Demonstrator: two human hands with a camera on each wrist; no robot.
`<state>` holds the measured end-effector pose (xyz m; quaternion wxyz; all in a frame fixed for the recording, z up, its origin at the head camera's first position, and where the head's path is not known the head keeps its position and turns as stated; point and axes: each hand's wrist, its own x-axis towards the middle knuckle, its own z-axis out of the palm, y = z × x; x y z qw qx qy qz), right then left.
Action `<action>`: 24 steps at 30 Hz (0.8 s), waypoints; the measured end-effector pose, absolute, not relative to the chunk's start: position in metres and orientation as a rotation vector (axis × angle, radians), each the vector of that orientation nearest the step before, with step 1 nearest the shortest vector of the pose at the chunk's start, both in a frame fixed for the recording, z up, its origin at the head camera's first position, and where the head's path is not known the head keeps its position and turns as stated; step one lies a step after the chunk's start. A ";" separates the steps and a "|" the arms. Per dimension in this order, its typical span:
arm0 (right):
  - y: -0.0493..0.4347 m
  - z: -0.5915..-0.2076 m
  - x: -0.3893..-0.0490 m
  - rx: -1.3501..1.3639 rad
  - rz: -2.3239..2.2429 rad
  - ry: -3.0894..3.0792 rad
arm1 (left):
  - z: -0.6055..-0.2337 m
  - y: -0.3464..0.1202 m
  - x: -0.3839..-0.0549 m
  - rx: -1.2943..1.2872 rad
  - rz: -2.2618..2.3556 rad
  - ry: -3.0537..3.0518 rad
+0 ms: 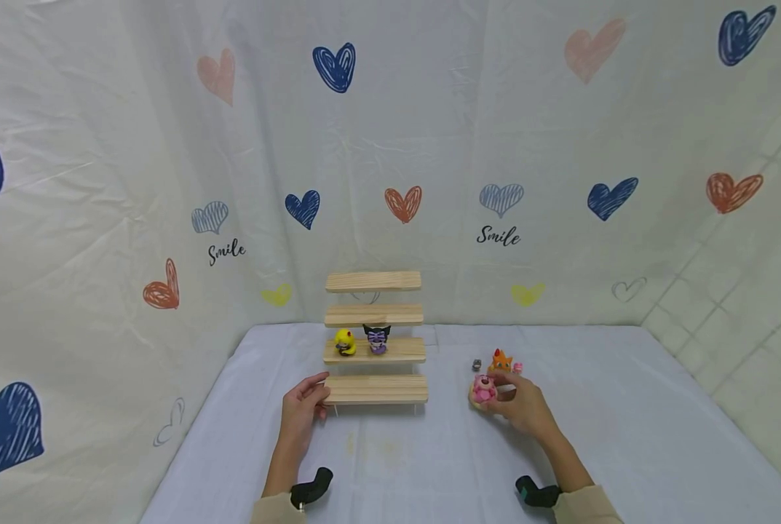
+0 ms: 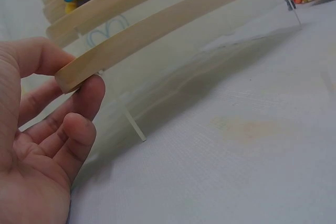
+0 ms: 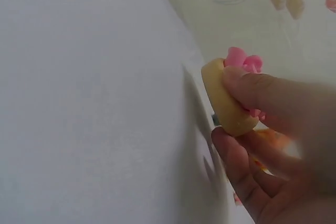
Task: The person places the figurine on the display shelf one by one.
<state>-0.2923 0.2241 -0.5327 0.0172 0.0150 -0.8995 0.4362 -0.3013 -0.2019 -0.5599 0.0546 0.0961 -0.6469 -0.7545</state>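
At the left end of the lowest board [image 1: 377,391] of a tiered wooden shelf, my left hand [image 1: 301,409] pinches the wood between thumb and fingers. That board end [image 2: 79,72] fills the grip in the left wrist view. My right hand [image 1: 526,409] holds a pink bear figurine [image 1: 485,388] to the right of the shelf. Its rounded yellow base [image 3: 226,100] shows between thumb and fingers in the right wrist view, tilted. A yellow figurine [image 1: 345,342] and a black-eared purple figurine [image 1: 378,340] stand on the second board from the bottom.
Behind the right hand stand an orange figurine [image 1: 500,360], a small grey figurine [image 1: 477,364] and a small pink one [image 1: 518,368]. Thin clear legs carry the shelf on the white tablecloth [image 1: 390,466]. A heart-printed curtain [image 1: 442,131] hangs behind.
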 end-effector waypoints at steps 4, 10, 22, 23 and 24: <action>0.223 -0.528 -0.290 0.032 1.403 -2.787 | -0.560 -0.202 -0.301 0.295 -2.286 -1.971; 0.222 -0.524 -0.289 0.021 1.445 -2.760 | -0.559 -0.202 -0.301 0.288 -2.286 -1.971; 0.218 -0.516 -0.289 0.073 1.534 -2.694 | -0.559 -0.202 -0.301 0.276 -2.304 -1.962; 0.217 -0.515 -0.288 0.081 1.540 -2.692 | -0.559 -0.202 -0.301 0.277 -2.304 -1.962; 0.216 -0.514 -0.288 0.075 1.547 -2.689 | -0.559 -0.202 -0.301 0.280 -2.305 -1.961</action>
